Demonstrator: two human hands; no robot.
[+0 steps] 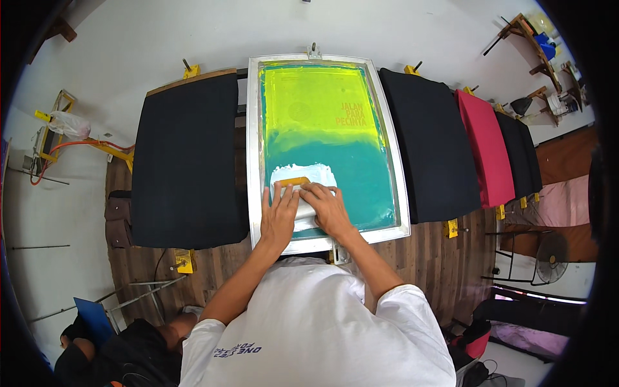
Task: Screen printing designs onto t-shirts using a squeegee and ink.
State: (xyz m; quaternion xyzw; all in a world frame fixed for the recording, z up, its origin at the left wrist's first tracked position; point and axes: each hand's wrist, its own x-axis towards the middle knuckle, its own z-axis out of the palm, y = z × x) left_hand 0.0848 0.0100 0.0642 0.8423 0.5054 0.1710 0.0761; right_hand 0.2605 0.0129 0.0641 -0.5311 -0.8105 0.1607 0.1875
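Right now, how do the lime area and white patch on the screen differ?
The lime area spans the far part of the screen; the white patch sits by the left hand and right hand. The lime area is larger than the white patch. The lime area has a soft near edge; the white patch a ragged far one. Both share one screen.

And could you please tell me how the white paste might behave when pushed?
The white paste would probably smear rather than roll, given its ragged edge. It may be thick, since it looks opaque against the teal surface.
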